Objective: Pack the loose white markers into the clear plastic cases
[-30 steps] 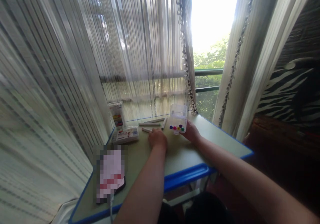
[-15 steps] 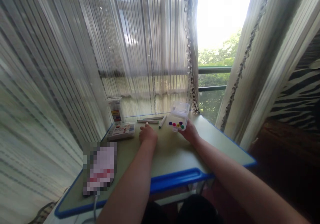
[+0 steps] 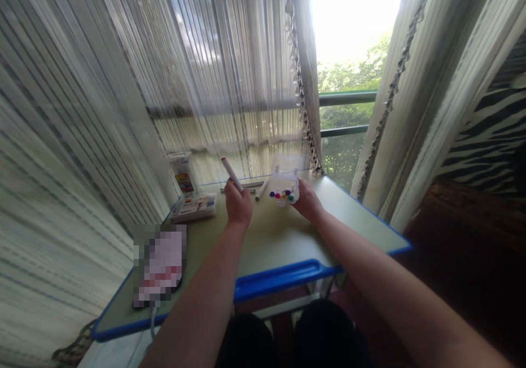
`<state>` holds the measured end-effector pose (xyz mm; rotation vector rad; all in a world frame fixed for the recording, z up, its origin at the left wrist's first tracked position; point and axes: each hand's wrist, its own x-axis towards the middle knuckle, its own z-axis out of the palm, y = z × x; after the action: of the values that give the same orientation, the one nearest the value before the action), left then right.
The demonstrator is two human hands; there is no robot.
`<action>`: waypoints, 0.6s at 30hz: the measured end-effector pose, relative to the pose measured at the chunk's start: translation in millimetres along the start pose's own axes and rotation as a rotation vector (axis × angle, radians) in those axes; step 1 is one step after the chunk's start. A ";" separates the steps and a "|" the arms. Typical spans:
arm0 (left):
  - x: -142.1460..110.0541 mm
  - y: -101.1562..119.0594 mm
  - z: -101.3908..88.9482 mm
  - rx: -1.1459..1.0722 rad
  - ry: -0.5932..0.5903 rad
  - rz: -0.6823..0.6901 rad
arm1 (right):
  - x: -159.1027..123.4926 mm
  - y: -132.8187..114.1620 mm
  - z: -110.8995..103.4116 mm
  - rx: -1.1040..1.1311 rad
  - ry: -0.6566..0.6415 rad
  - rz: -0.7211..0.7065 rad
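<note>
My left hand [image 3: 239, 205] is closed around a white marker [image 3: 231, 173] with a red tip end, raised off the table and slanting up to the left. My right hand [image 3: 307, 199] grips the right side of a clear plastic case [image 3: 283, 184], its lid standing up at the back. Several coloured round ends, purple, pink, yellow and green, show at the front of the case; they look like marker ends. Between the hands, a white marker [image 3: 261, 191] with a dark end lies on the table, and another marker [image 3: 251, 184] lies partly behind my left hand.
A flat box with printed pictures [image 3: 194, 206] lies at the left of the blue-edged table [image 3: 279, 236]. Behind it stands a clear container [image 3: 183, 173]. A blurred-out object [image 3: 162, 264] with a cable [image 3: 153, 323] rests near the left edge. Curtains hang behind the table.
My left hand has picked up a marker from the table and lifted it upright. My right hand still holds the case. The whole view has shifted slightly.
</note>
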<state>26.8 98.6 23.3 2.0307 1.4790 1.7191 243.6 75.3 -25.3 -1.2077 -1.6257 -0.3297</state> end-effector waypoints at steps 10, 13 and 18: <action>-22.2 24.3 4.6 -0.214 -0.037 0.440 | 1.1 -3.0 0.5 0.046 -0.080 0.024; -22.1 21.8 6.2 -0.172 -0.018 0.485 | 1.0 0.3 2.4 0.030 -0.059 0.061; -21.7 15.3 6.7 -0.085 -0.035 0.452 | 0.7 2.8 2.3 0.025 -0.050 0.061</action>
<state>43.6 78.6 15.0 2.4703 0.9644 1.8375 244.6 78.5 -26.7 -1.2529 -1.6281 -0.2419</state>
